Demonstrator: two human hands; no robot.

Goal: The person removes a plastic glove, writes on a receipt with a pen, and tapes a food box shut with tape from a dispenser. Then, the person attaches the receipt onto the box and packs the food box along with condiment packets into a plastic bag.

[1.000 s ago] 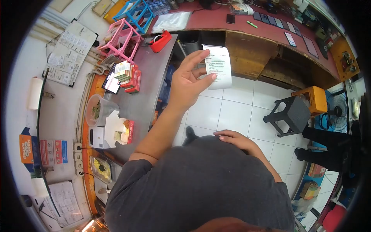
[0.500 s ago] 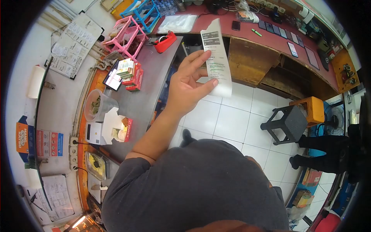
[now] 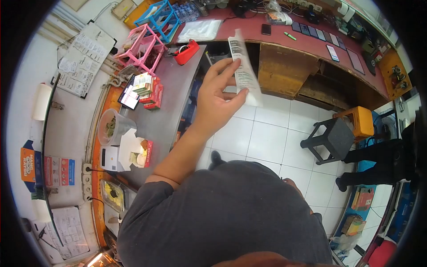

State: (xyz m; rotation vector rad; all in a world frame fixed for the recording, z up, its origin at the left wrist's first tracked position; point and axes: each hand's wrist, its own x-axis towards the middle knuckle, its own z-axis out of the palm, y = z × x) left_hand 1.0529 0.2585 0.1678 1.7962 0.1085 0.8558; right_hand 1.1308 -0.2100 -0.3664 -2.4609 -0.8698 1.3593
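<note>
The person's left hand (image 3: 218, 94) was raised in front of the body, its grip pinching the left edge of a printed receipt (image 3: 246, 80) between thumb and fingers. The paper was upright and slightly bent, held up in the air near the end of a steel table (image 3: 171, 86). The right hand (image 3: 291, 183) was mostly hidden past the grey shirt (image 3: 222, 213), so the state of its grip could not be told. On the steel table were an open takeaway food box (image 3: 142, 159), a clear plastic tub (image 3: 123, 124) and a red tape dispenser (image 3: 187, 53). To the right were 2 stools, 1 black (image 3: 333, 135) and 1 orange (image 3: 362, 122).
</note>
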